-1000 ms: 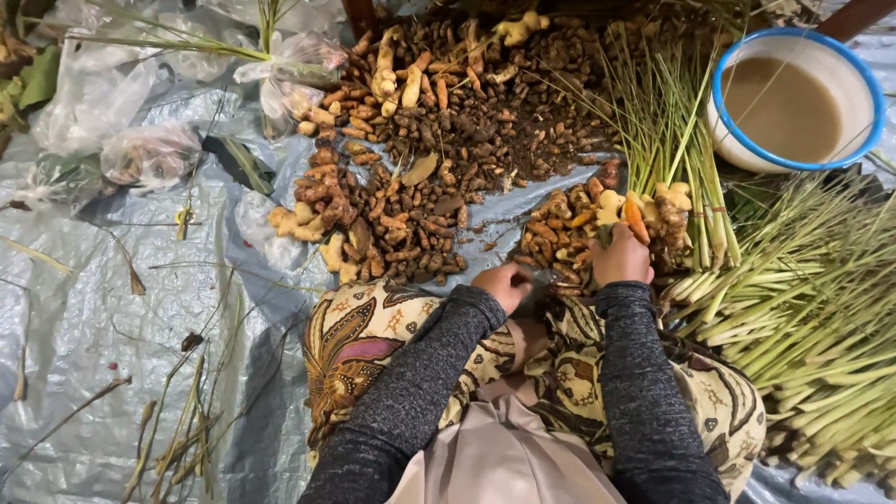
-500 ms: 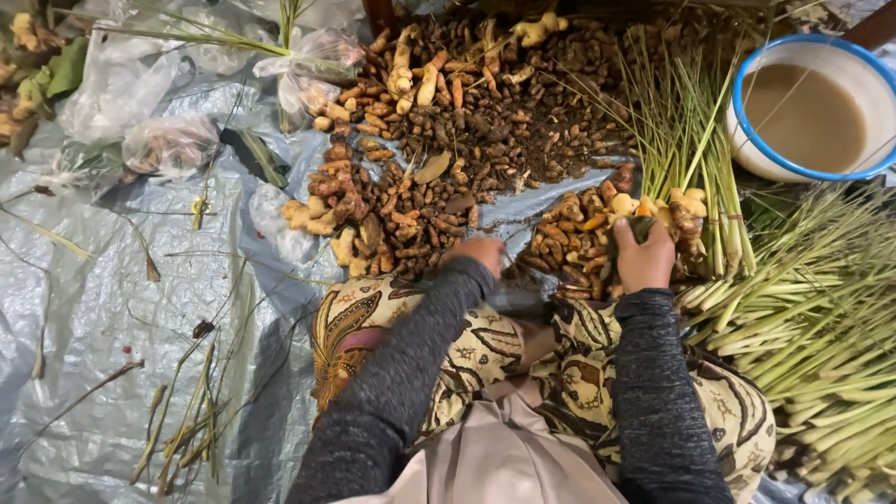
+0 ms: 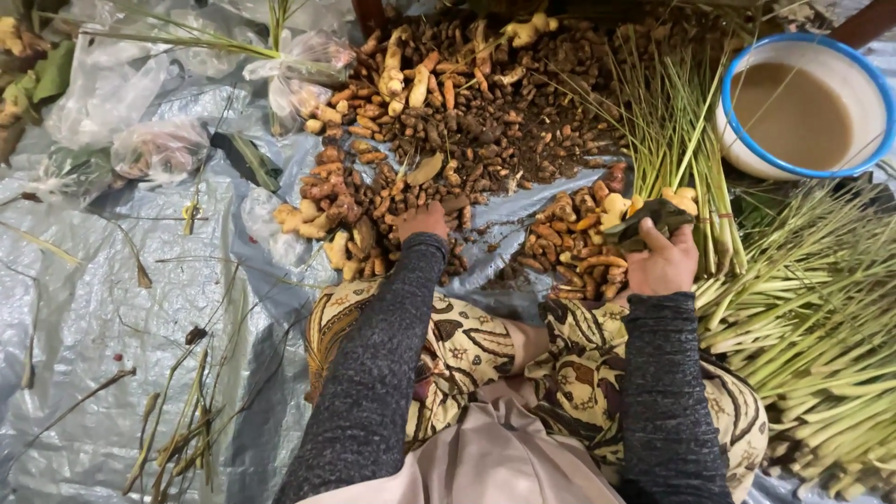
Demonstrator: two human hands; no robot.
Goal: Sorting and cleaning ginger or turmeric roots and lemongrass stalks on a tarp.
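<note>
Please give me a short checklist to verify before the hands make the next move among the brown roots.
1. Left hand rests on the big pile of brown knobbly roots: ok.
2. Right hand holds a dark object: ok; what it is: cannot tell.
3. Small pile of orange-brown roots within reach: ok.
4. White basin with blue rim stands apart from both hands: ok.
5. Green stalk bundle is beside the right arm: ok.

Root heap (image 3: 467, 121) on tarp (image 3: 103, 336), lemongrass stalks (image 3: 803, 327) right, basin (image 3: 807, 103) behind them
</note>
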